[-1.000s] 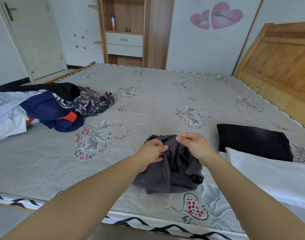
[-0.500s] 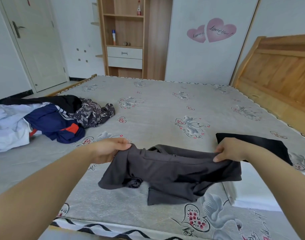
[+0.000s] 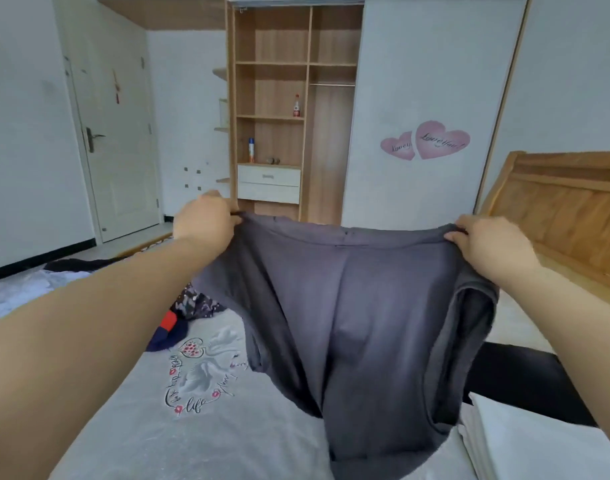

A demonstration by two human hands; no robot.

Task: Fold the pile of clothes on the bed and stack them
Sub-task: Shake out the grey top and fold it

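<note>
Grey shorts (image 3: pixel 359 306) held up above bed (image 3: pixel 130 427), waistband stretched between 2 hands. Left hand (image 3: pixel 203 220) and right hand (image 3: pixel 487 244) fingers each pinching a waistband corner. Risk: one pinch slips, shorts drop crumpled; hem dragging on bed skews fold.

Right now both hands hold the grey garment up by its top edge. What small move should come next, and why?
Probably lower the grey garment flat onto the bare mattress in front. The left hand and right hand each pinch a top corner, so it hangs spread open, its lower part already near the bed. Laid flat, it can be folded.
</note>
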